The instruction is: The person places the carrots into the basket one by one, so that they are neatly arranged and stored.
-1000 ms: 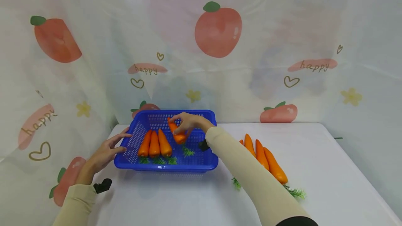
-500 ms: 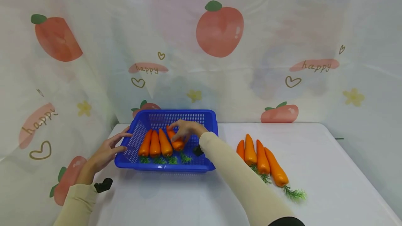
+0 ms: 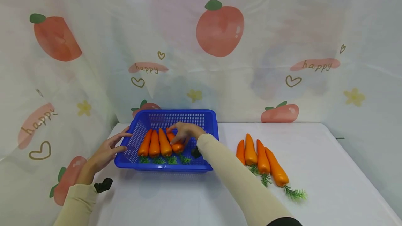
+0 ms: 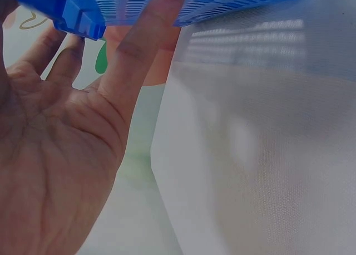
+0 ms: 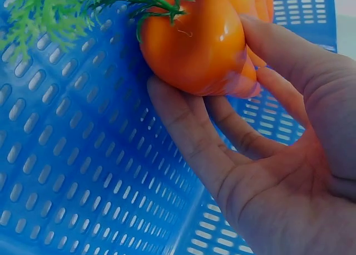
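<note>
A blue perforated plastic basket (image 3: 166, 167) stands on the table. Three orange carrots (image 3: 154, 145) with green leafy tops lie side by side in its left half, tips pointing away. My right hand (image 3: 187, 130) reaches into the basket and holds another carrot (image 3: 178, 148) just right of that row; in the right wrist view, thumb and fingers lie around this carrot (image 5: 194, 43) near its leafy end. Its tip is partly hidden by the hand. My left hand (image 3: 105, 152) touches the basket's left rim with fairly straight fingers and thumb.
Several more carrots (image 3: 263, 158) with leafy tops lie on the white table (image 3: 317, 170) to the right of the basket. A patterned curtain (image 3: 235, 90) stands behind the table and along its left side.
My right hand has lowered the carrot and brought it nearer to the row in the basket, still holding it. The right forearm has shifted left. My left hand stays at the rim.
</note>
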Demonstrator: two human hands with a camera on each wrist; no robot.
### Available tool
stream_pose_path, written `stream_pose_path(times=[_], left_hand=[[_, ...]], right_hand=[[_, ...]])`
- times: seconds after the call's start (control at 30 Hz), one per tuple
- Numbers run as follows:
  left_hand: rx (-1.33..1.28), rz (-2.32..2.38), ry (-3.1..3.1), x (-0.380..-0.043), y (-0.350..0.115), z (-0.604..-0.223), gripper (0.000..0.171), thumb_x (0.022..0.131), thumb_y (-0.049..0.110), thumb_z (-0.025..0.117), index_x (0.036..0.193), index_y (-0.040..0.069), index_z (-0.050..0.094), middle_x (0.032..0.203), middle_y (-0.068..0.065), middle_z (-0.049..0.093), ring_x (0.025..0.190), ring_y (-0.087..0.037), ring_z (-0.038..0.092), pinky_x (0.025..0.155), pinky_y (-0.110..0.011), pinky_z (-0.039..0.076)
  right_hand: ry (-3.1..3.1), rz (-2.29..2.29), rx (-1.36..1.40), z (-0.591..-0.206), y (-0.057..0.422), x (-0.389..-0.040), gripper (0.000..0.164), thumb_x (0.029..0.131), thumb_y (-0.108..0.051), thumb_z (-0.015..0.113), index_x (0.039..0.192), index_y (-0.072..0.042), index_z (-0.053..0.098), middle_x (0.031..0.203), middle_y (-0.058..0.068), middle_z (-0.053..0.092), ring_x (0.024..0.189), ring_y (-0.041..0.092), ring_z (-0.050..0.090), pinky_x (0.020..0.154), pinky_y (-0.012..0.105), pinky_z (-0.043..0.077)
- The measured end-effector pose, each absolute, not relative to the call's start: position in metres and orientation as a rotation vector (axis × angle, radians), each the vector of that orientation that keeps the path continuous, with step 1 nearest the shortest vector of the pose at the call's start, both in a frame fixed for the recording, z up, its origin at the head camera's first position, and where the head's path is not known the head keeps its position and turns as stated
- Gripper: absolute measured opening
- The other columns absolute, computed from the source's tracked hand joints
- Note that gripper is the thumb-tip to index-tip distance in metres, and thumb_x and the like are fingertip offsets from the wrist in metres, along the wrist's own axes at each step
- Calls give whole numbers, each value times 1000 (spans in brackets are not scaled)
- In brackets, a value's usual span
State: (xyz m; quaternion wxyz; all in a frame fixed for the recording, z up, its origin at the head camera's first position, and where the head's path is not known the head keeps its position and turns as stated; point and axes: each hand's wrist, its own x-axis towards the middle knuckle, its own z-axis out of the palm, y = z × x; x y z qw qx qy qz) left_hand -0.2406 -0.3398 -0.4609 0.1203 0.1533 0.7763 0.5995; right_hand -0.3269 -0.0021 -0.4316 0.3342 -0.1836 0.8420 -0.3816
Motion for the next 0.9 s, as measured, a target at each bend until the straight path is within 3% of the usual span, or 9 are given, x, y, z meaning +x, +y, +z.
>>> stream_pose_path(times=[0.17, 0.33, 0.57, 0.9], left_hand=[[445, 1763, 2251, -239, -339, -459, 52, 101, 11, 60, 150, 3, 43, 174, -5, 1, 151, -54, 8, 91, -41, 59], [442, 1766, 2251, -238, -338, -458, 52, 101, 11, 60, 150, 4, 45, 174, -5, 2, 152, -53, 8, 92, -44, 59], [437, 1755, 2261, -240, -339, -459, 53, 101, 12, 61, 150, 4, 44, 174, -5, 2, 152, -53, 8, 92, -46, 59], [419, 1752, 2263, -241, -339, -461, 53, 101, 13, 61, 151, 4, 44, 174, -4, 3, 152, -52, 12, 93, -47, 58]], right_hand=[[2211, -992, -459, -433, -4, -324, 63, 95, -7, 73, 153, -13, 49, 155, 20, 37, 98, 30, 63, 84, 47, 61], [2227, -970, -402, -438, -7, -330, 63, 92, -8, 76, 150, -19, 53, 149, 14, 44, 101, 28, 64, 77, 42, 63], [2215, -995, -456, -433, -4, -323, 63, 95, -8, 73, 153, -14, 49, 155, 20, 37, 104, 31, 62, 86, 48, 61], [2284, -867, -458, -425, -7, -318, 68, 95, -17, 75, 156, -21, 45, 164, 13, 31, 115, 29, 61, 88, 47, 60]])
